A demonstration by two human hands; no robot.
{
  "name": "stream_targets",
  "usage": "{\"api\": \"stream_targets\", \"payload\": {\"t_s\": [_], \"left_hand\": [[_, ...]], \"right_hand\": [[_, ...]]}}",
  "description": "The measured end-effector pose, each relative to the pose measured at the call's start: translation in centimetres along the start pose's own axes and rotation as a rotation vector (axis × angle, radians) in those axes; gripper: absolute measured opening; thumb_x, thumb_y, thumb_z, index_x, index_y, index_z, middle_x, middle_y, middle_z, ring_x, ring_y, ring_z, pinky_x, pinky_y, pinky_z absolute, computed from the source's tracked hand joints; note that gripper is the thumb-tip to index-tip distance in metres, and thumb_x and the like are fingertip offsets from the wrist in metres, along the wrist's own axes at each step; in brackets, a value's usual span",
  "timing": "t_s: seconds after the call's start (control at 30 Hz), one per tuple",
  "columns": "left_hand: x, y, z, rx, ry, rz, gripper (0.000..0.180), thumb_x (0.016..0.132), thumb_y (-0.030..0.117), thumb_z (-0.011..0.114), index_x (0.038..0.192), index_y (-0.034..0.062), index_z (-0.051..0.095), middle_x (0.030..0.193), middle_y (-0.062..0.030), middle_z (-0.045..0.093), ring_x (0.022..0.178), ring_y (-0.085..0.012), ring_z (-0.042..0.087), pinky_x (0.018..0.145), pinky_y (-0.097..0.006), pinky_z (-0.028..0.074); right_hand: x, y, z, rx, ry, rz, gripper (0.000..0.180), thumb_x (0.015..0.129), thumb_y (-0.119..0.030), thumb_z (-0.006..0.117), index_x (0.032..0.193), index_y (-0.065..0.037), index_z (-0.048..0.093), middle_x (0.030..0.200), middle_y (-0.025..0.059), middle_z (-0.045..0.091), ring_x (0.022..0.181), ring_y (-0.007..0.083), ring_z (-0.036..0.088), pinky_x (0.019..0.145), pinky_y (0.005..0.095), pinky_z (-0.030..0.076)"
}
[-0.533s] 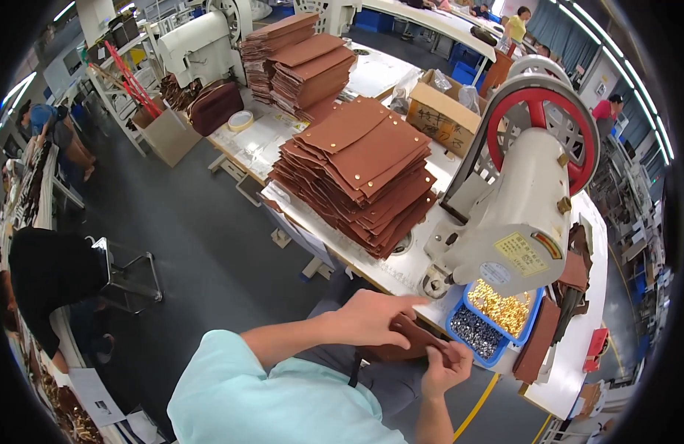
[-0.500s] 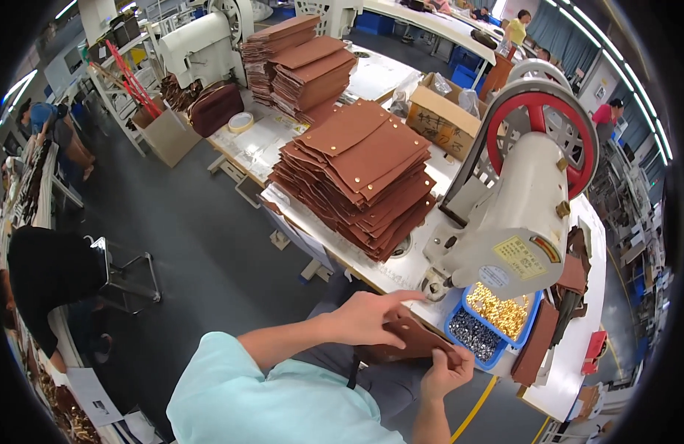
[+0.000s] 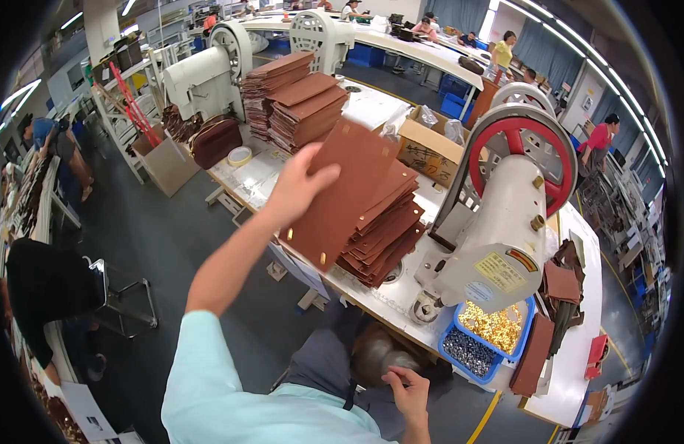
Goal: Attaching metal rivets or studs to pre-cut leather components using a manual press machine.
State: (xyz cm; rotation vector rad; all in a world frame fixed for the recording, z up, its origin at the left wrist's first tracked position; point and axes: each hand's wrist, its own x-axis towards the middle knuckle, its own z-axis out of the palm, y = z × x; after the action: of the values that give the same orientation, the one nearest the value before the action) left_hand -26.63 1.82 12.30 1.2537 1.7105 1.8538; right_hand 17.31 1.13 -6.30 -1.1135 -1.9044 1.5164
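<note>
My left hand [image 3: 301, 185] is raised over the table, gripping a flat brown leather panel [image 3: 345, 196] by its left edge. Gold snaps show near the panel's corners, and the panel is tilted and slightly blurred. Behind and below it stands a stack of similar leather panels [image 3: 386, 229], partly hidden by the held one. Over my lap, my right hand [image 3: 410, 392] has its fingers curled and pinched together; I cannot make out anything between them. The nearest things to it are the table's front edge and a blue tray of dark metal parts [image 3: 467, 351].
A press machine [image 3: 497, 244] with a red wheel stands on the right of the table. Beside it is a tray of gold snap parts [image 3: 493, 323]. Farther back are a cardboard box [image 3: 430, 148], more leather stacks [image 3: 305, 111] and a tape roll [image 3: 240, 156]. Other people work far off.
My left hand has carried the leather panel from over my lap up and forward to the stack. The right hand has let go of the panel and moved slightly down and left.
</note>
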Motion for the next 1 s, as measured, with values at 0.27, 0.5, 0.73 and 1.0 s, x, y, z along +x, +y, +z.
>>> {"api": "stream_targets", "payload": {"t_s": [0.27,0.5,0.73,1.0], "left_hand": [[12.6,-9.0,0.8,0.702,-0.243,-0.027,0.051,0.088,0.028,0.076,0.125,-0.0050,0.064,0.106,-0.0237,0.072,0.099,-0.0329,0.071,0.088,-0.041,0.056],[-1.4,-6.5,7.5,0.536,0.093,0.535,0.016,0.093,0.006,0.070,0.107,-0.0007,0.071,0.103,-0.0142,0.071,0.092,-0.0297,0.068,0.080,-0.038,0.055],[-23.3,-13.7,14.4,0.362,-0.639,-0.188,0.016,0.092,0.022,0.073,0.094,0.0078,0.078,0.083,-0.0121,0.075,0.071,-0.0224,0.072,0.065,-0.034,0.055],[-35.0,-22.0,16.5,0.469,-0.936,-0.394,0.029,0.089,0.028,0.073,0.113,0.0119,0.075,0.095,-0.0090,0.077,0.088,-0.0295,0.074,0.076,-0.042,0.057]], "right_hand": [[-3.3,1.1,-0.9,-0.214,0.105,0.014,0.026,0.087,-0.014,0.079,0.109,-0.002,0.076,0.090,0.0138,0.078,0.081,0.0174,0.076,0.075,0.0294,0.058],[-6.5,2.8,-11.2,-0.347,0.720,-0.076,0.009,0.088,-0.006,0.071,0.090,0.002,0.074,0.076,0.0098,0.073,0.069,0.0140,0.068,0.067,0.0309,0.055],[1.9,5.2,-31.5,-0.847,0.980,0.158,0.066,0.080,-0.042,0.081,0.132,-0.007,0.062,0.129,0.0177,0.066,0.120,0.0355,0.063,0.101,0.0459,0.051],[4.5,4.1,-33.6,-0.883,0.657,0.659,0.112,0.062,-0.059,0.089,0.151,-0.012,0.041,0.137,0.0223,0.058,0.130,0.0359,0.055,0.108,0.0513,0.046]]}}
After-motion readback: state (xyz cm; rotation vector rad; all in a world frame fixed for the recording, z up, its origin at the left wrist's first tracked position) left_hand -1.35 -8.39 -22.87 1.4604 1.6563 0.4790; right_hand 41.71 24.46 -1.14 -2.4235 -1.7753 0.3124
